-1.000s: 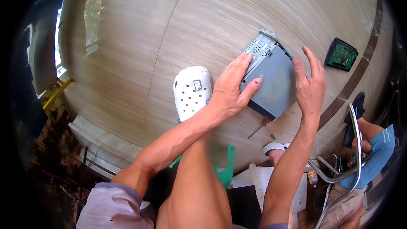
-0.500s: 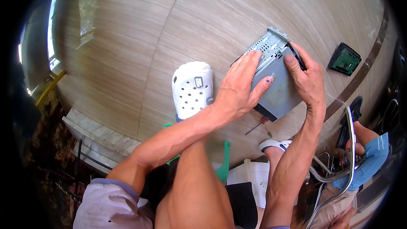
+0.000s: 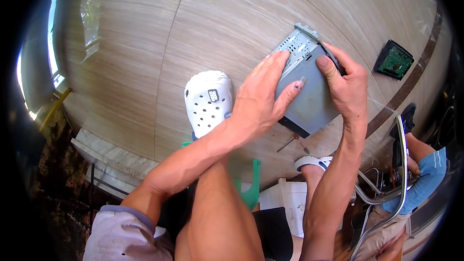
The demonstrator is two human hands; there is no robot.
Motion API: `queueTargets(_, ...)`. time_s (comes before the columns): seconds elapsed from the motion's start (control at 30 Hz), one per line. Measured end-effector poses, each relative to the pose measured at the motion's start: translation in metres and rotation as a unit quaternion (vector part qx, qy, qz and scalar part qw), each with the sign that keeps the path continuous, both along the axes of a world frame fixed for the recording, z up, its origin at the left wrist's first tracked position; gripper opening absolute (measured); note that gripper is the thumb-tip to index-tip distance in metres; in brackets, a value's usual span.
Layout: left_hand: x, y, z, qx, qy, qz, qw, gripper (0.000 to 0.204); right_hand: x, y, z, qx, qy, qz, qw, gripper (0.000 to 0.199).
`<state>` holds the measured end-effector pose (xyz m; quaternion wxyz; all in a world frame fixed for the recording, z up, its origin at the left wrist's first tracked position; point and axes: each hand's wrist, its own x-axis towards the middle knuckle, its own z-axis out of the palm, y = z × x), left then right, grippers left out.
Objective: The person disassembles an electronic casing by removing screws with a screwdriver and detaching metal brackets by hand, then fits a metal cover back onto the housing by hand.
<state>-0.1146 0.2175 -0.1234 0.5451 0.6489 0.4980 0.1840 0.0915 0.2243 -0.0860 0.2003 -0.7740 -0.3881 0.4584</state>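
A grey computer case (image 3: 309,104) lies tilted on the floor in front of me, its flat side panel facing up. Beyond the panel's left edge shows a perforated metal frame (image 3: 297,41). My left hand (image 3: 261,89) rests on that left edge with fingers stretched out flat and the thumb over the panel. At the far right corner my right hand (image 3: 352,87) grips the case, thumb pressed on the panel and fingers round the end frame. What lies under the palms is hidden.
A screwdriver (image 3: 287,144) lies by the case's near end. To the right is a black-framed green circuit board (image 3: 397,63). My white clog (image 3: 209,104) stands left of the case. Another person's leg (image 3: 419,152) and a metal chair frame (image 3: 402,164) are at the lower right.
The gap between the side panel and the far end frame looks narrower. Both hands stay on the case. The whole view has shifted slightly.
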Motion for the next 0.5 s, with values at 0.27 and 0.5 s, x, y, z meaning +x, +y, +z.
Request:
queueTargets(0.27,0.004,0.000,-0.006,0.058,-0.004,0.043,0.997,0.055,-0.004,-0.002,-0.002,0.037,-0.028,0.001,0.999,0.040)
queueTargets(0.5,0.008,-0.006,-0.011,0.108,-0.021,0.085,0.990,0.053,-0.005,-0.004,-0.002,0.043,-0.025,-0.008,0.999,0.038)
